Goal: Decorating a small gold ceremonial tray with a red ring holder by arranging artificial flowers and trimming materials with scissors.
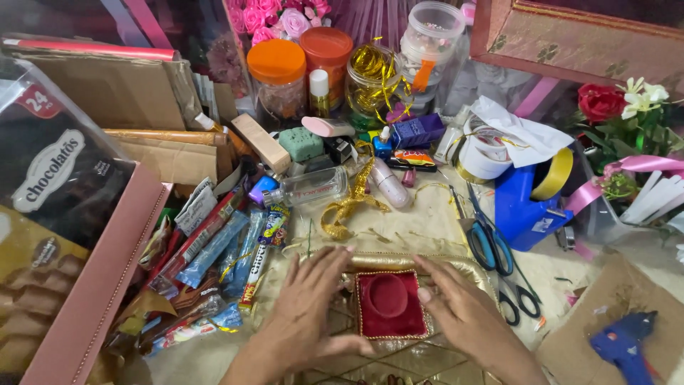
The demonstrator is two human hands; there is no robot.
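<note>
Single head-worn view, looking steeply down and forward from above the person's own forearms. Close range: both hands, left hand (308,306) and right hand (463,306), sit at bottom centre. View faces the jars (299,71) at the top edge. No second view to overlap.

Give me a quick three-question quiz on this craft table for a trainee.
1. True or false: both hands rest flat beside the red velvet box.
2. Which lies nearer the right hand: the blue scissors or the glue gun?
3. What colour are the lids of the two jars at the back?

Key:
1. True; the left hand and right hand flank it.
2. The blue scissors.
3. Orange.
</note>
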